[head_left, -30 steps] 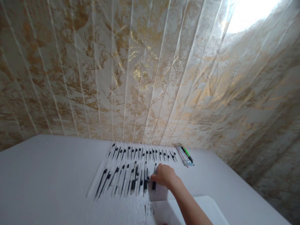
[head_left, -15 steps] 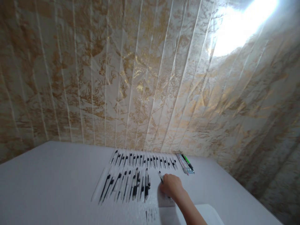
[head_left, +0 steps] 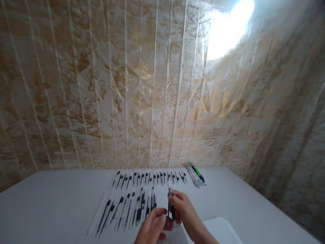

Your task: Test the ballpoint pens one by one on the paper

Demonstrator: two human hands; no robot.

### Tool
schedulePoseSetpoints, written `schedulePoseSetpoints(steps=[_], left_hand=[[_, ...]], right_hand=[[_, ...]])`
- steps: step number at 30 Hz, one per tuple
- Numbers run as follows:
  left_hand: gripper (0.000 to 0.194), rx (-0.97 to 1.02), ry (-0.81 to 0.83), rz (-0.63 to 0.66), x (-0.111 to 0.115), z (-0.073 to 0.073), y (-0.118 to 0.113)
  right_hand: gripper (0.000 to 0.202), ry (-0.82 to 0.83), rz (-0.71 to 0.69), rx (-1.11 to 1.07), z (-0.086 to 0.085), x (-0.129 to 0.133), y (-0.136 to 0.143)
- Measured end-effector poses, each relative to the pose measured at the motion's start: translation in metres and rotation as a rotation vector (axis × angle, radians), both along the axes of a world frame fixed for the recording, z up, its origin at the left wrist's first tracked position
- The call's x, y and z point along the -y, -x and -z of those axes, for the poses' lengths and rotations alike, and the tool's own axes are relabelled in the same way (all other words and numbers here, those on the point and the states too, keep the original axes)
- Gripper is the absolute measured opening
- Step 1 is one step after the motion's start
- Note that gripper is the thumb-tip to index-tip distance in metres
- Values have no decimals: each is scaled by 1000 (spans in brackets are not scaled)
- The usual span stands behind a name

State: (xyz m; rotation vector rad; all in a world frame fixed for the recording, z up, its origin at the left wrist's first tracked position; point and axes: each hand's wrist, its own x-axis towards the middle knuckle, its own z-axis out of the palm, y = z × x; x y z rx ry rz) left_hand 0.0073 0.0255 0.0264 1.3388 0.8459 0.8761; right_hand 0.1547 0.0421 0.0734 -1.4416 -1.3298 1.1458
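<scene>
Where only one hand showed half a second earlier, your left hand [head_left: 153, 225] now curls half-open beside your right hand [head_left: 184, 207], which pinches a pen [head_left: 173, 213]; blur conceals whether the left grips it.

A slim plastic pen in black and clear [head_left: 173, 212] sits pinched in the right hand [head_left: 184, 207], its thicker black section toward the person. Just beside it runs a thin, straight, dark rod [head_left: 168, 208], pointing away from the person, its near end by the fingertips of the left hand [head_left: 153, 225]; whether both are joined is unclear
</scene>
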Motion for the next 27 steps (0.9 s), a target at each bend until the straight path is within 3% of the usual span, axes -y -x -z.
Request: schedulePoseSetpoints(steps=[3,7,15,20,27], left_hand=[[58,124,41,-53,-9,4,-5],[49,130,-49,-223,-13,-5,2],[22,13,-252,-405,-38,-48,42],[16,83,-214,-410,-44,-48,52],[16,115,-178,-370,-42,-42,49]], right_hand=[[37,-7,36,-434,25,8,13],[48,-34,140,-664,41,9,20],[48,-147,361,-824,40,2,7],[37,-205,384,-902,43,0,-2],[35,-159,402,-944,42,0,-4]])
